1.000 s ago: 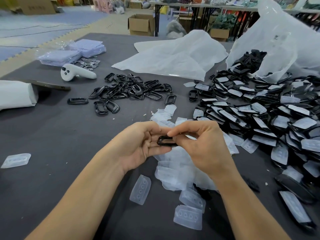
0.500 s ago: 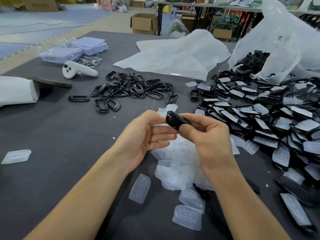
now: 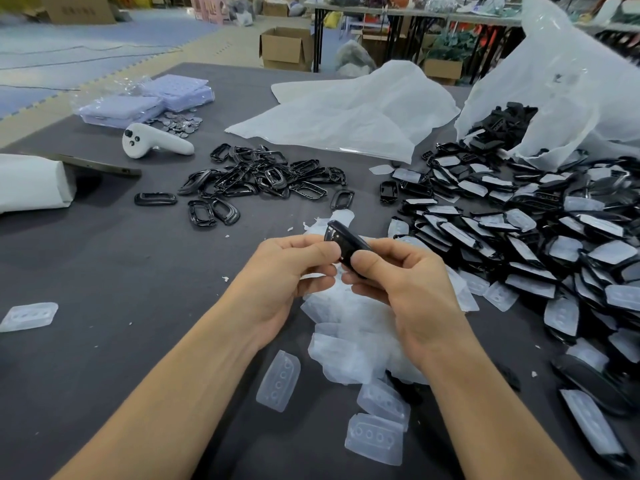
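Observation:
A small glossy black plastic shell (image 3: 341, 239) is held tilted above the dark table (image 3: 114, 271), between both hands. My right hand (image 3: 405, 289) grips its lower end, thumb across the front. My left hand (image 3: 294, 268) pinches its upper left side with thumb and fingers. Under the hands lies a heap of translucent white button pads (image 3: 349, 341). Part of the shell is hidden by my fingers.
A big pile of black shells with white pads (image 3: 526, 237) covers the right side, spilling from a clear plastic bag (image 3: 561, 84). Empty black frames (image 3: 256, 178) lie at centre back. A white controller (image 3: 152, 142), purple packets (image 3: 145, 103), a flat white bag (image 3: 346, 116) and loose pads (image 3: 278, 381) lie around.
A second ago both hands held the shell flat and low. It has been lifted and tilted on end; my left hand, briefly loose, has closed on it again.

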Demonstrator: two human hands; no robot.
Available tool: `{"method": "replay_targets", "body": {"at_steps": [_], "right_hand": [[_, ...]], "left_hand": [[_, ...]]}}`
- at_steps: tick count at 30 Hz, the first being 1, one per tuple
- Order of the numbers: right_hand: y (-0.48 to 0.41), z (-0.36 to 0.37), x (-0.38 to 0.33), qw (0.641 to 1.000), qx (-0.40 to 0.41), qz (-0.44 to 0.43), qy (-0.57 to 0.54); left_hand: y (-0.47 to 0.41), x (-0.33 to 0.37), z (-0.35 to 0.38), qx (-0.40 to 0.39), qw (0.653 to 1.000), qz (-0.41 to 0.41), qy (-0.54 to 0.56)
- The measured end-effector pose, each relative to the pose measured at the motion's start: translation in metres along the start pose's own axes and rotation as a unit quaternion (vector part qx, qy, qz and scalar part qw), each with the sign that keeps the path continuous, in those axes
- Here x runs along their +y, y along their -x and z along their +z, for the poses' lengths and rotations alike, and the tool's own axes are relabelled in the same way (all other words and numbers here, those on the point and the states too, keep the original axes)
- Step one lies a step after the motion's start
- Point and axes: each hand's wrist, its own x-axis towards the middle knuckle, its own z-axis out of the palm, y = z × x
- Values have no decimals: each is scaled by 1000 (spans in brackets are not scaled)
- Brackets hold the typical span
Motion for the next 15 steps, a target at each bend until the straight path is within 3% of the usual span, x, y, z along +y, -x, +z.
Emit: {"method": "replay_targets", "body": {"at_steps": [6, 11, 15], "right_hand": [[1, 2, 1, 998, -3, -28, 55], [1, 3, 0, 996, -8, -37, 86], [1, -1, -1, 997, -20, -63, 46]], "left_hand": [[0, 3, 0, -7, 993, -39, 112], [-1, -3, 3, 42, 992, -18, 119], [0, -3, 1, -12, 989, -14, 149]]}}
